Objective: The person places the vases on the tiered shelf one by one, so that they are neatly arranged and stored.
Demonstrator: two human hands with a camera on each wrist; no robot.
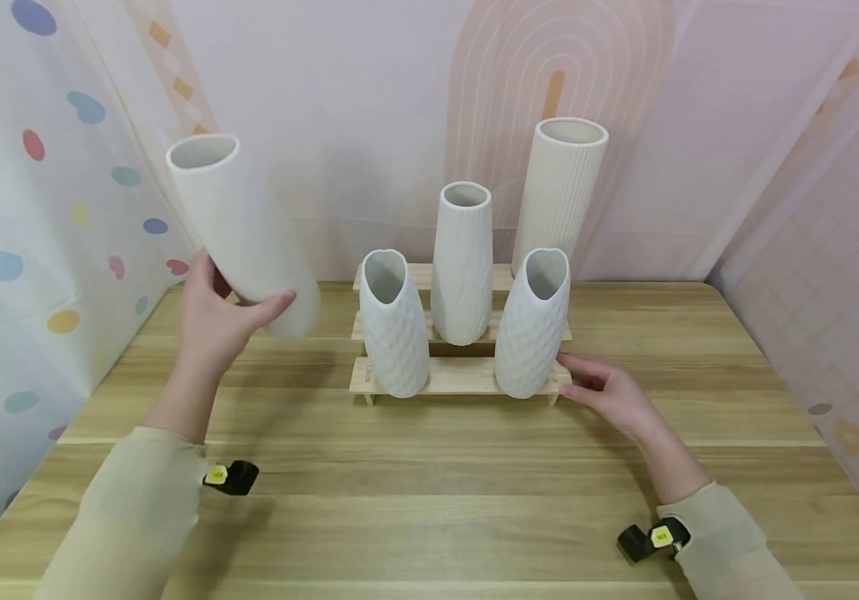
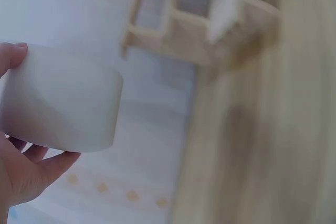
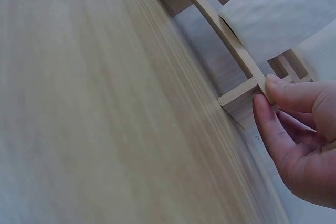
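Observation:
My left hand (image 1: 222, 321) grips a tall smooth white vase (image 1: 237, 217) around its lower part. The vase is lifted off the table and leans, its mouth toward the upper left. In the left wrist view the vase's bottom end (image 2: 68, 98) lies between thumb and fingers. My right hand (image 1: 609, 396) pinches the front right corner of a three-tier wooden stand (image 1: 462, 375), as the right wrist view shows. Two white dimpled vases (image 1: 397, 342) stand on the stand's front tier. A textured white vase (image 1: 462, 267) is on the middle tier, and a ribbed cream vase (image 1: 560, 196) at the back right.
The stand sits toward the back of a wood-grain table (image 1: 429, 500). Behind it hangs a pale pink curtain (image 1: 369, 100) with a rainbow print. A white curtain (image 1: 32, 217) with coloured spots hangs at the left, a pink one (image 1: 811, 275) at the right.

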